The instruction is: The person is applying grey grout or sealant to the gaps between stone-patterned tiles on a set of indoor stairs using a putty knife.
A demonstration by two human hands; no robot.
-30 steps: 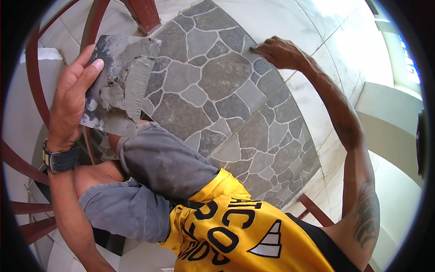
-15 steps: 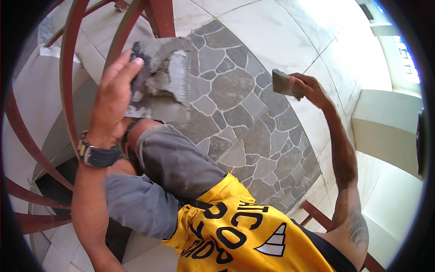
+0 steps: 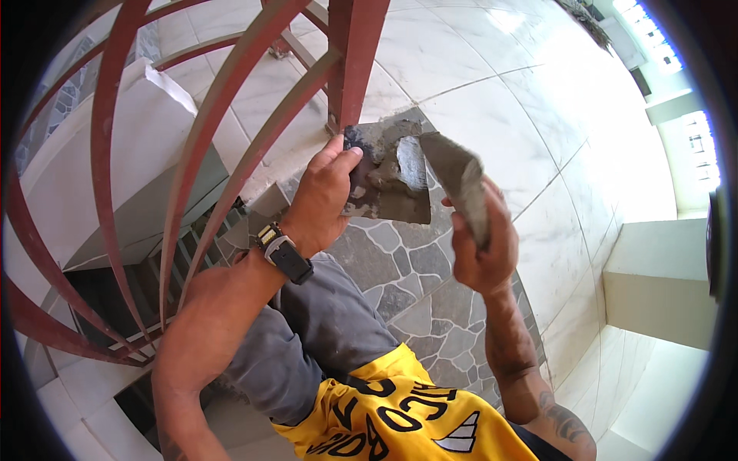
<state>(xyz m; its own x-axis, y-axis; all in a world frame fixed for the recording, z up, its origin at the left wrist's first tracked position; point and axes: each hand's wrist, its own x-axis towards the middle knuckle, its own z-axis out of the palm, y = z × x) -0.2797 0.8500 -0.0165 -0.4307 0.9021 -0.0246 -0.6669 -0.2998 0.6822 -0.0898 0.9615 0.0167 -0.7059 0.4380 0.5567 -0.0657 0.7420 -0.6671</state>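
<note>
My left hand (image 3: 321, 188) grips the near-left edge of a flat square mortar board (image 3: 384, 209), thumb on top. A heap of wet grey mortar (image 3: 410, 163) sits on the board, with one smooth, shiny face. In my right hand (image 3: 490, 246) is a flat trowel (image 3: 455, 173), its blade smeared with mortar and tilted. The blade's far corner is close to the board's right side; whether they touch I cannot tell. My right fingers partly hide the trowel's grip.
Curved dark-red metal railing bars (image 3: 184, 154) and a red post (image 3: 357, 61) stand at left and behind the board. Below lies grey stone-pattern tile (image 3: 430, 307) with pale joints, bordered by white marbled tile (image 3: 538, 154). A pale wall block (image 3: 657, 284) stands at right.
The mortar board has moved right, close to the red post. My right hand has swung left from its outstretched place, bringing the trowel beside the board. The view has shifted left.
</note>
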